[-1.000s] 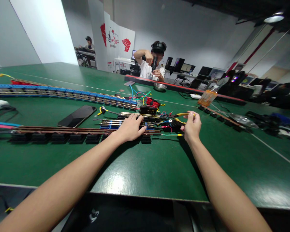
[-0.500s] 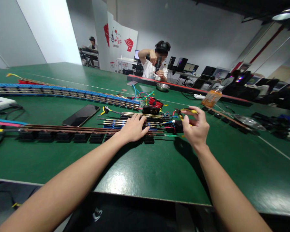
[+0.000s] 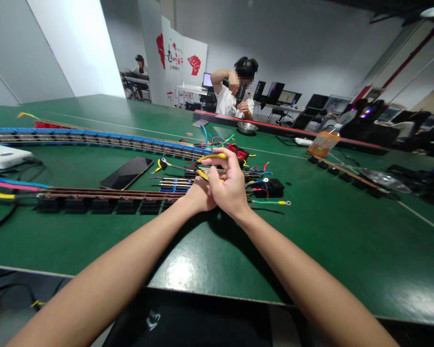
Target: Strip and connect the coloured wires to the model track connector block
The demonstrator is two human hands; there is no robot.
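Pliers (image 3: 194, 166), long axis crosswise, pointing left

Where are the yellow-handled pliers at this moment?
In the head view, the pliers are near the centre, held in the right hand, to the right of the black phone.

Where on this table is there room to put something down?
Plenty of bare green table lies right of the right forearm. Smaller patches lie between the white box and the phone, and left of the left forearm, in front of the brown rails. It's crowded around the left hand, right hand, yellow-handled pliers and wires.
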